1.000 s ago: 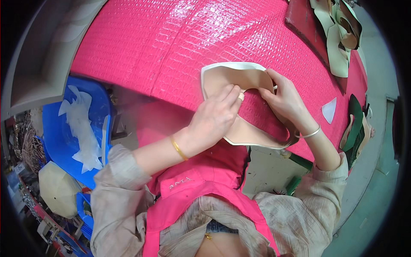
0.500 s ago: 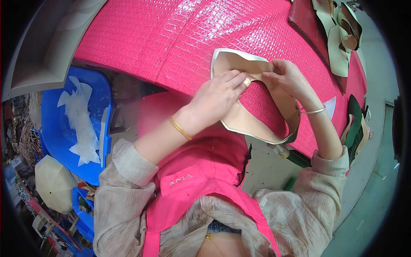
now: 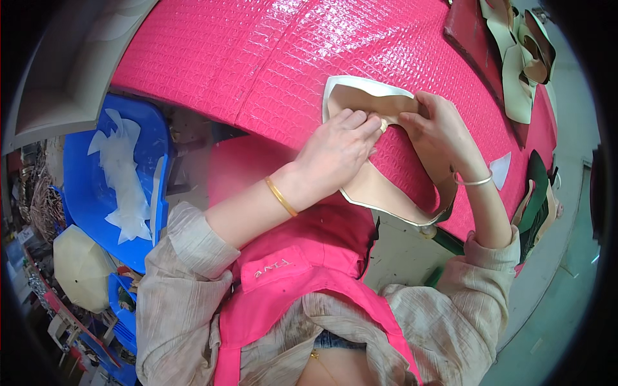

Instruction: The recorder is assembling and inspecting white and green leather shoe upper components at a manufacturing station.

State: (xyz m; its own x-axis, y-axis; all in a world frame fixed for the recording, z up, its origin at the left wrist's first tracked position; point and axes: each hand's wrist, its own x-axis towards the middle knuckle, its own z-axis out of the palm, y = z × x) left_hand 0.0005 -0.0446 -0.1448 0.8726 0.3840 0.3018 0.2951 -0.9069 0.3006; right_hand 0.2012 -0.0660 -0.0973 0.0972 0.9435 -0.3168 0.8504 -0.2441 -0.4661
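A curved tan leather piece [image 3: 360, 100] with a pale edge lies on the pink textured table [image 3: 257, 58] and hangs over its near edge. My left hand [image 3: 338, 151], with a gold bangle on its wrist, presses on the piece's middle, fingers bent. My right hand [image 3: 438, 132], wearing a thin silver bangle, pinches the same piece right next to the left fingertips. Both hands meet at one spot on the leather. The part of the piece under my hands is hidden.
More cut leather pieces [image 3: 515, 58] lie on a dark red board at the table's far right. A small white triangular scrap [image 3: 500, 170] sits beside my right wrist. A blue plastic chair [image 3: 122, 180] holding white scraps stands at the left, with clutter below it.
The leather piece has turned and slid with both hands. My hands have drawn closer together and now meet at one point on it.
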